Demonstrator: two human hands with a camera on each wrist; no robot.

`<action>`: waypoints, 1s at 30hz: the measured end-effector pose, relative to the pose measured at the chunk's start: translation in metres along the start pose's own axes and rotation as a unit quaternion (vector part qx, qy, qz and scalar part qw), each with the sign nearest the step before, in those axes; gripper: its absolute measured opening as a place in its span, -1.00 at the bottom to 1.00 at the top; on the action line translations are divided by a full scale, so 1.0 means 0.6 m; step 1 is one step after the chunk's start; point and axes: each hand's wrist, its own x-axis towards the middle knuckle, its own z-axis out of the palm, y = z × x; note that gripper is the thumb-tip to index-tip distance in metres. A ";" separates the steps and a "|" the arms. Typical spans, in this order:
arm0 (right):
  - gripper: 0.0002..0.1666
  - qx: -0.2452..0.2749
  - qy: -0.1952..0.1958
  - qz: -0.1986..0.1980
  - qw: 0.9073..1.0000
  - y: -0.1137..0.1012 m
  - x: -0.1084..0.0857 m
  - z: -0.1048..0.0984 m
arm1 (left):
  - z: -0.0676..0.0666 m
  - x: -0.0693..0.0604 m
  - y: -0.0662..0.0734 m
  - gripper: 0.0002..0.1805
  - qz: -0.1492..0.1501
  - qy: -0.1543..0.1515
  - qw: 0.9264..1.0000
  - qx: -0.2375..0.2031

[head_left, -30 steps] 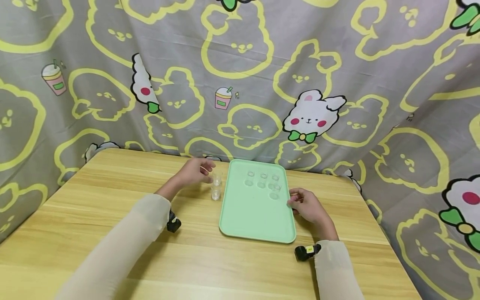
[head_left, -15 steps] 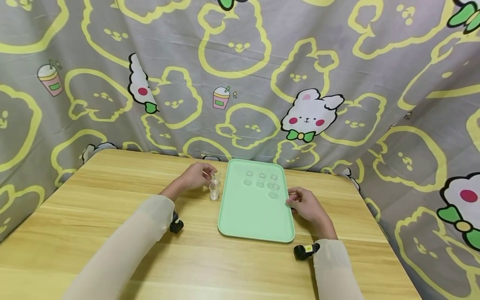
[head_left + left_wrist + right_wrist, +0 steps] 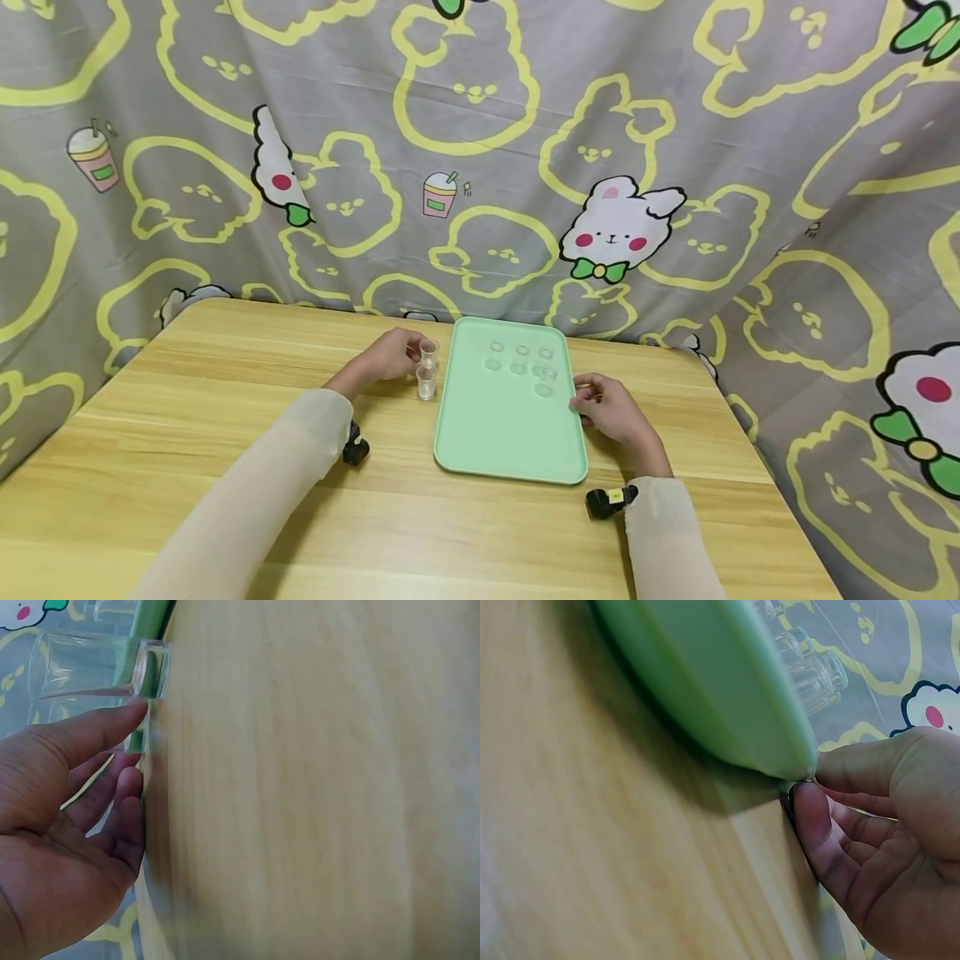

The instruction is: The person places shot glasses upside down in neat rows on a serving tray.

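Note:
Two small clear cups stand one behind the other beside the green tray's [image 3: 510,433] left edge. My left hand [image 3: 390,355] pinches the rear cup [image 3: 428,350] between thumb and curled fingers; the front cup [image 3: 426,383] is untouched. In the left wrist view the thumb of the hand [image 3: 75,802] lies low against the rear cup, just beside the front cup [image 3: 90,666]. On the tray's right side, my right hand [image 3: 613,410] grips the rim; the right wrist view has thumb and forefinger of that hand [image 3: 885,832] pinching the tray [image 3: 712,682].
Several clear cups stand on the rear half of the tray, among them one [image 3: 497,347] at the left and one [image 3: 550,374] nearer the right rim. A patterned curtain [image 3: 337,125] hangs behind the wooden table [image 3: 390,517].
My left hand has come down from above and left of the rear cup, and its fingers have closed on that cup. The right hand keeps its hold on the tray.

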 end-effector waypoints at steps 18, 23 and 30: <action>-0.53 0.007 0.002 0.006 1.000 -0.001 0.001 -0.001 | 0.001 0.003 0.002 -0.58 -0.010 0.001 1.000 0.012; -0.52 0.008 0.000 0.009 1.000 -0.001 0.001 0.000 | 0.000 0.006 -0.004 -0.63 -0.013 0.003 1.000 0.013; -0.53 0.008 0.002 0.008 1.000 -0.004 0.000 0.000 | -0.009 0.008 -0.006 -0.59 -0.011 0.014 1.000 -0.024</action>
